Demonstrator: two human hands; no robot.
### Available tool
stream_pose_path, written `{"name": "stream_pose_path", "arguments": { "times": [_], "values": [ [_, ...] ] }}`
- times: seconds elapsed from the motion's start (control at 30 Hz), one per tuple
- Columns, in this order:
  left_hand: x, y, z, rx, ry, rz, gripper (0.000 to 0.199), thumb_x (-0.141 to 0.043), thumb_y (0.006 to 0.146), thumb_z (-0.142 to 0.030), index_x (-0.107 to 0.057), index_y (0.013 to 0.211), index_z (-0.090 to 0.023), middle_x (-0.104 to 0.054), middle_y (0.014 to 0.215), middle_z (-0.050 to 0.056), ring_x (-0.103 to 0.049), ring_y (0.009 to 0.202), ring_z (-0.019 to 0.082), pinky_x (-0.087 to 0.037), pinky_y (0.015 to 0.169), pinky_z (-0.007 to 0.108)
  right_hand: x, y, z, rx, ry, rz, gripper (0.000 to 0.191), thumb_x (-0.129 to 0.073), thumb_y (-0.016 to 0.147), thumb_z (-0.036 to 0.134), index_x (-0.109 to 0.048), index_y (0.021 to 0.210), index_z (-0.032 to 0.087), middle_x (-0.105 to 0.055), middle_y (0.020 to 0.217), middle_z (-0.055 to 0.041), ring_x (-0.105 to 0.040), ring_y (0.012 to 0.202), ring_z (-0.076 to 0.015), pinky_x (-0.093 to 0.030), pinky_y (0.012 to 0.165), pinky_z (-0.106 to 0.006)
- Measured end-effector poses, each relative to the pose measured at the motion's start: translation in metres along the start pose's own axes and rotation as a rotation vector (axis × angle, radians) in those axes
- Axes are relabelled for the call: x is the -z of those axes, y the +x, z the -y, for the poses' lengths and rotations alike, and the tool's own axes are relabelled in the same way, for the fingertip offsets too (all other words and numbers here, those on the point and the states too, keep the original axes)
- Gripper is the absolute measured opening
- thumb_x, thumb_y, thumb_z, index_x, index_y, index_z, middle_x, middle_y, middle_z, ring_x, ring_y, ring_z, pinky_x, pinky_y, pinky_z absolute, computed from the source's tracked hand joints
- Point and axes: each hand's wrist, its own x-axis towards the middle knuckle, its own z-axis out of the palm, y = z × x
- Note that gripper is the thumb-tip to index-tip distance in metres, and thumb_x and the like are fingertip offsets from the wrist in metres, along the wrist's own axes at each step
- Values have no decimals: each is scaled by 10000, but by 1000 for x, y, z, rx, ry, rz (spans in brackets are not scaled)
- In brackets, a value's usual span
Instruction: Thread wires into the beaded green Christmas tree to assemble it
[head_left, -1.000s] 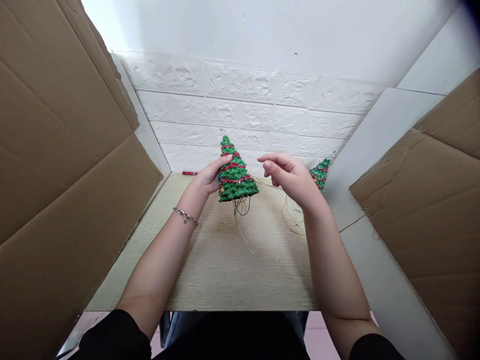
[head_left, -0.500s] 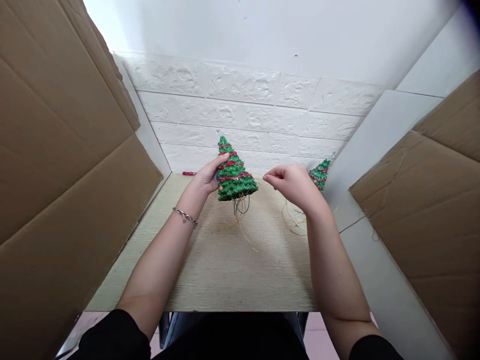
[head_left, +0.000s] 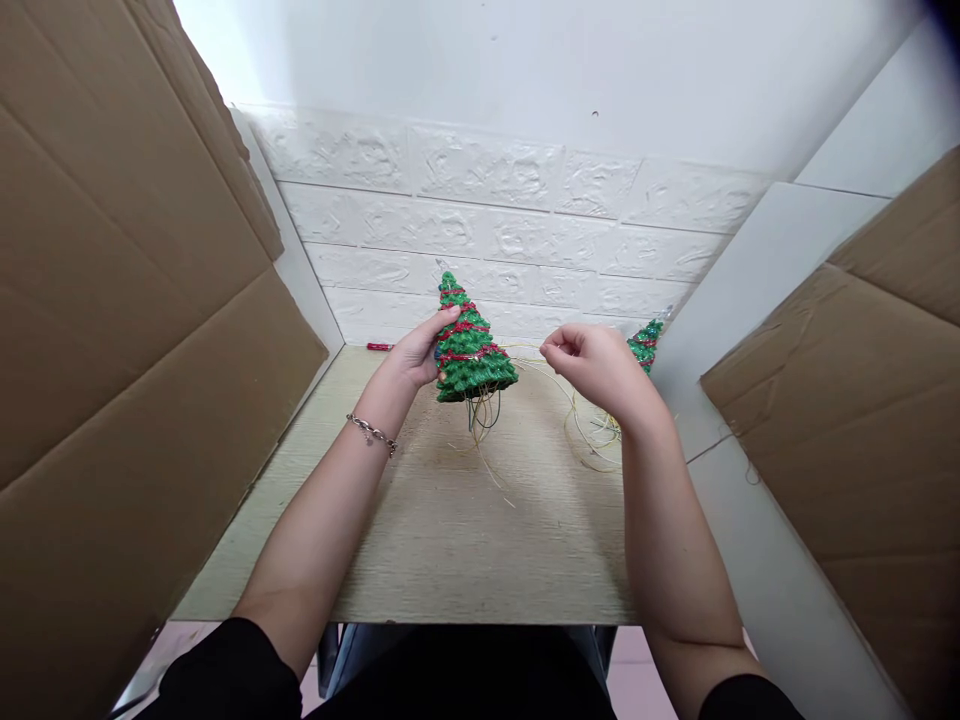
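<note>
My left hand (head_left: 421, 350) grips a small green Christmas tree (head_left: 465, 350) with red garland from its left side, thumb across the front. The tree is held up above the table, leaning slightly, with a clear tip on top. Loops of thin wire (head_left: 484, 412) hang from its open base. To the right, my right hand (head_left: 589, 362) is closed in a pinch, apart from the tree. A fine yellowish strand runs from beside the tree to its fingertips; the pinched end itself is hard to make out.
A second decorated tree (head_left: 645, 345) stands at the back right, partly behind my right hand. Loose wires (head_left: 600, 435) lie coiled on the table (head_left: 480, 560) below that hand. A red stick-like object (head_left: 379, 347) lies at the back left. Cardboard (head_left: 150, 300) flanks both sides.
My right hand has moved a little to the right, away from the tree, with its fingers still pinched. The left hand and the tree have hardly moved.
</note>
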Motion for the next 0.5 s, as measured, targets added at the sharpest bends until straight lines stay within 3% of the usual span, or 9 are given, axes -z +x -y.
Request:
{"name": "stream_pose_path", "arguments": {
  "times": [0.17, 0.5],
  "values": [
    [1, -1, 0, 1, 32, -22, 135, -623, 797, -251, -618, 858, -130, -671, 816, 64, -642, 721, 183, -519, 766, 346, 4, -4, 0, 31, -3, 150, 203, -493, 921, 86, -565, 740, 147, -581, 695, 18, -468, 600, -133, -301, 602, -241],
    [5, 2, -1, -15, 48, 6, 175, -659, 766, -270, -620, 867, -132, -673, 838, 70, -644, 759, 190, -514, 812, 364, 11, -6, -4, 25, -19, 83, 157, -504, 920, 118, -573, 783, 153, -558, 704, 19, -468, 612, -135, -306, 614, -247]
  ]
}}
